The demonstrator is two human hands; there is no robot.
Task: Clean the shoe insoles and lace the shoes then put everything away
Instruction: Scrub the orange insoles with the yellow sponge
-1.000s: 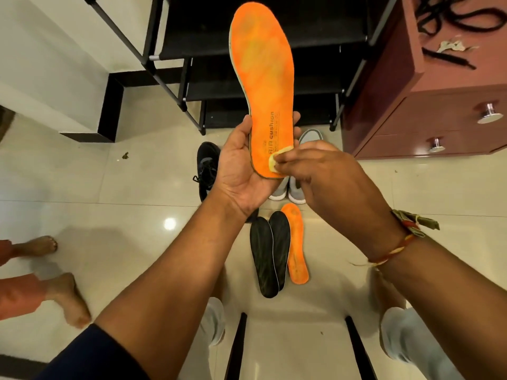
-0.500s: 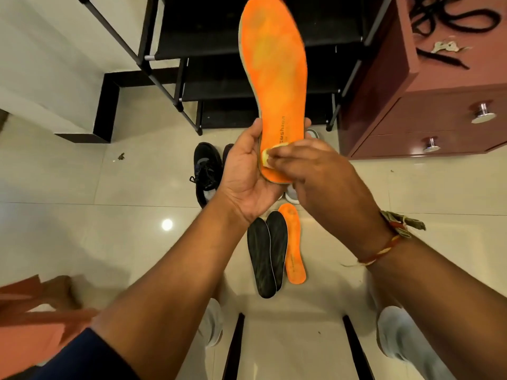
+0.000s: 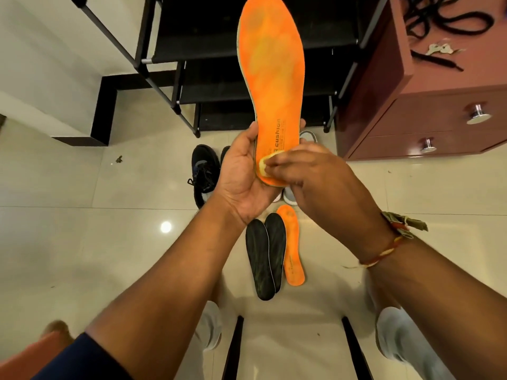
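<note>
Since half a second ago the held orange insole sits much as it did, heel in the palm and toe pointing far toward the shoe rack, while the right hand with its small yellowish wipe has kept to the heel end, now a little lower on the left edge, just under the printed word "cushion". At the near left, the orange-clothed figure from the earlier pictures has slid almost out of view; only a blurred corner shows.

The left hand is the holding grip: its palm cups the insole's heel from below, the thumb lies along the left edge and fingertips show past the right edge, so the fingers curl round the insole. The right-hand grip is pressed together, its fingertips pinching the wipe flat against the insole's surface. A threaded band circles the right wrist.

On the tiled floor below the hands lie two black insoles, overlapping side by side, with a second orange insole just to their right. Farther off, a black shoe stands left of the hands, and grey shoes peek out behind them. At the far right, black laces lie coiled on top of the reddish drawer cabinet.
</note>
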